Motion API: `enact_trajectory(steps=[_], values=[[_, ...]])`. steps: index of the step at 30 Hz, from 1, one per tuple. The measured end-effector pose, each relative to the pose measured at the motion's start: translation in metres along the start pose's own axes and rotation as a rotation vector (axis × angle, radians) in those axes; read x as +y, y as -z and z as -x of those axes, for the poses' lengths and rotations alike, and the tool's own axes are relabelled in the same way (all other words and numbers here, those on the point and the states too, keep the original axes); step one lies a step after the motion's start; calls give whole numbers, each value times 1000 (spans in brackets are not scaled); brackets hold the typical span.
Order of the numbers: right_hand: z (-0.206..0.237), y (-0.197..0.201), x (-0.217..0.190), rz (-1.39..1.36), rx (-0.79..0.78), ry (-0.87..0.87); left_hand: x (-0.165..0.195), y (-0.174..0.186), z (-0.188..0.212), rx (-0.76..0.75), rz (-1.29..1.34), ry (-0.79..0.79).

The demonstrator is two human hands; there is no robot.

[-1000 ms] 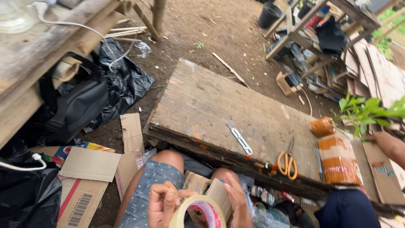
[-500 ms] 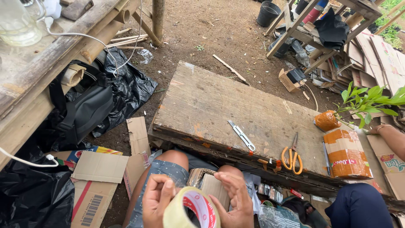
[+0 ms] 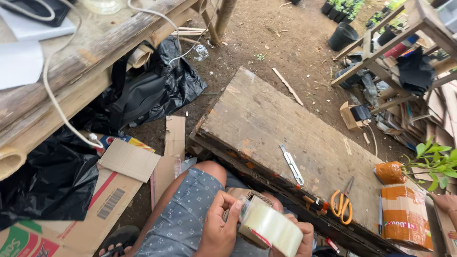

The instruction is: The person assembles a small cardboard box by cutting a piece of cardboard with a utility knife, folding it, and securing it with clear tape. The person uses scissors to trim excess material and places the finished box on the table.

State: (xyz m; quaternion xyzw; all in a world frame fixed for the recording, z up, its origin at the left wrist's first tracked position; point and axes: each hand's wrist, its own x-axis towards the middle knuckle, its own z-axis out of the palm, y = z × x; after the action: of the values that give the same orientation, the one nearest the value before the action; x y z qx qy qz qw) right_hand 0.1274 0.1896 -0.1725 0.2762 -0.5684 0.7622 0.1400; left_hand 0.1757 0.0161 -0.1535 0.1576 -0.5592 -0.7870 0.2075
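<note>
While both hands sit low over my lap, I note the left hand (image 3: 216, 223) closed on a roll of clear packing tape (image 3: 270, 226), pinching its edge. My right hand (image 3: 297, 238) grips the roll from beneath, mostly hidden. A small cardboard box (image 3: 240, 194) lies just behind the roll. On the wooden counter (image 3: 266, 119), a utility knife (image 3: 291, 164) and orange-handled scissors (image 3: 342, 204) lie near each other.

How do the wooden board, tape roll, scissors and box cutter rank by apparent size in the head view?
1. Wooden board, by far the largest.
2. Tape roll, though it sits nearest the camera, in the hands, so it looks bigger than it is.
3. Scissors and box cutter look about alike; no ranking.
</note>
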Motion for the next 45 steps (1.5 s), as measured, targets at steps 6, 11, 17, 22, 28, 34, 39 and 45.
enact_trajectory(steps=[6, 11, 17, 22, 28, 34, 39, 45], values=[[-3, -8, -2, 77, 49, -62, -10, 20, -19, 26, 309, 120], [-13, -11, -11, 409, -81, -52, -50, 22, -25, -53, 288, 286], [-5, -2, -11, 569, -102, -149, -73, 13, -12, -4, 291, 291], [9, 15, 3, 744, 15, -72, -63, 17, -13, -15, 20, 198], [9, 9, -2, 704, 1, -65, -28, 28, -8, 54, 76, 114], [-14, -7, -28, 501, 56, -276, 26, 40, -24, -782, -168, -236], [-40, -13, -52, 373, -137, -463, 32, 15, -58, -880, -183, -270], [-95, 0, -87, 398, -504, -559, 25, 0, -53, -963, -204, -210]])
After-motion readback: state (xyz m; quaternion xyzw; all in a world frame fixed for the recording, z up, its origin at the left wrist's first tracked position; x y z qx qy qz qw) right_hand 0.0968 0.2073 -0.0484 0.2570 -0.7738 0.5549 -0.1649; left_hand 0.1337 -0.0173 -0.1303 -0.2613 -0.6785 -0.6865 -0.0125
